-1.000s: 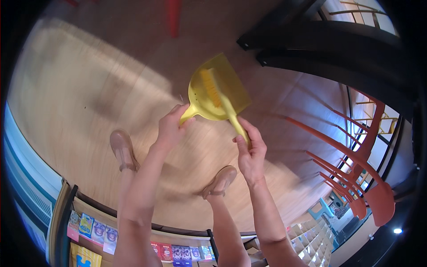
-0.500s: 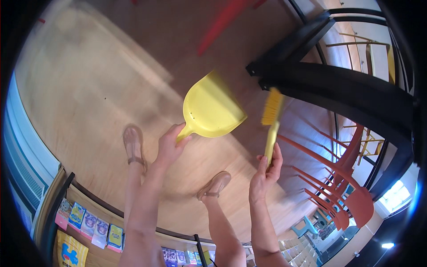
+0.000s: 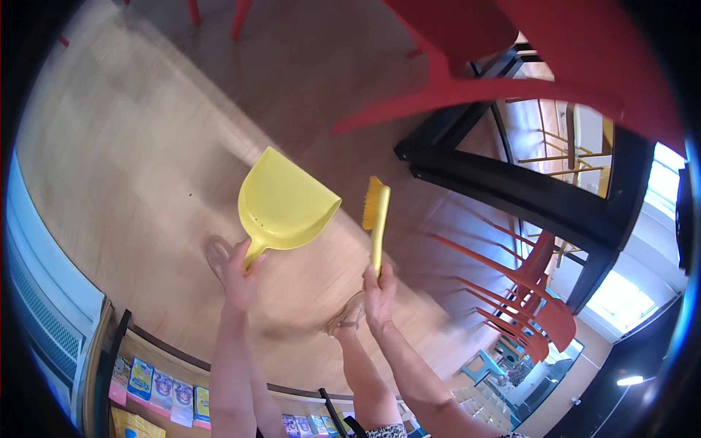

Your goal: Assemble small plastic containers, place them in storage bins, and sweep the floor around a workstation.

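A yellow dustpan [image 3: 287, 201] is held by its short handle in my left hand [image 3: 241, 276], above the wooden floor. A few small dark specks lie in the pan near the handle. My right hand [image 3: 379, 296] grips the handle of a yellow hand brush [image 3: 377, 226], held upright with its orange-yellow bristles facing the dustpan. Brush and pan are apart, with a small gap between them. My fingers are wrapped round both handles.
A red chair [image 3: 467, 87] fills the upper right, beside a black metal frame [image 3: 511, 186]. Orange-red chairs [image 3: 537, 285] stand at the right. Low shelves with packets [image 3: 162, 387] run along the lower left, near a pale blue cabinet [image 3: 55, 314]. A dark speck [image 3: 190, 195] lies on the floor.
Both hands have shifted left and slightly down in the view with the dustpan and brush. The brush is closer to the pan. A red chair has come into view at the upper right.
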Tool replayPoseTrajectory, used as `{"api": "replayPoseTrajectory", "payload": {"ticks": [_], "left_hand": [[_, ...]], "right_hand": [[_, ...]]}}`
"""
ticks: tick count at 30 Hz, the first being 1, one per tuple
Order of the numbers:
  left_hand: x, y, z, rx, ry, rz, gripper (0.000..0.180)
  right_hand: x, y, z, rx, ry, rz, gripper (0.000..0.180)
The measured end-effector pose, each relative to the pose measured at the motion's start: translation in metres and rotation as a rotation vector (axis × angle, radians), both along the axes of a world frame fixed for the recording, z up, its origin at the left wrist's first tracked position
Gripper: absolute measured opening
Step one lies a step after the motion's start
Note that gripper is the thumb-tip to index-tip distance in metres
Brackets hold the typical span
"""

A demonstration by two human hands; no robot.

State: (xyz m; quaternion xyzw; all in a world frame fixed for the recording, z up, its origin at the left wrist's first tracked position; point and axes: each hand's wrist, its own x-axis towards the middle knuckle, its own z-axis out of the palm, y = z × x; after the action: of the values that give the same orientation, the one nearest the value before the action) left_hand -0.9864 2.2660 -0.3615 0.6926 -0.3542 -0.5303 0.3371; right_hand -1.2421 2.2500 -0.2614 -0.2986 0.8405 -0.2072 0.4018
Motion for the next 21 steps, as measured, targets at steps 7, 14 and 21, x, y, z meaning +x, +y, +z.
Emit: {"api": "replayPoseTrajectory", "payload": {"ticks": [7, 14, 21], "left_hand": [[0.081, -0.03, -0.003, -0.034, -0.16, -0.129, 0.04], [0.102, -0.072, -0.046, 0.036, -0.281, -0.209, 0.043], [0.065, -0.115, -0.127, 0.031, -0.255, -0.167, 0.04]], "right_hand": [[0.101, -0.112, -0.03, -0.084, -0.175, -0.067, 0.012], [0.1, -0.25, -0.197, -0.33, -0.181, -0.263, 0.011], [0.063, -0.342, -0.262, 0.835, 0.995, 1.292, 0.033]]}}
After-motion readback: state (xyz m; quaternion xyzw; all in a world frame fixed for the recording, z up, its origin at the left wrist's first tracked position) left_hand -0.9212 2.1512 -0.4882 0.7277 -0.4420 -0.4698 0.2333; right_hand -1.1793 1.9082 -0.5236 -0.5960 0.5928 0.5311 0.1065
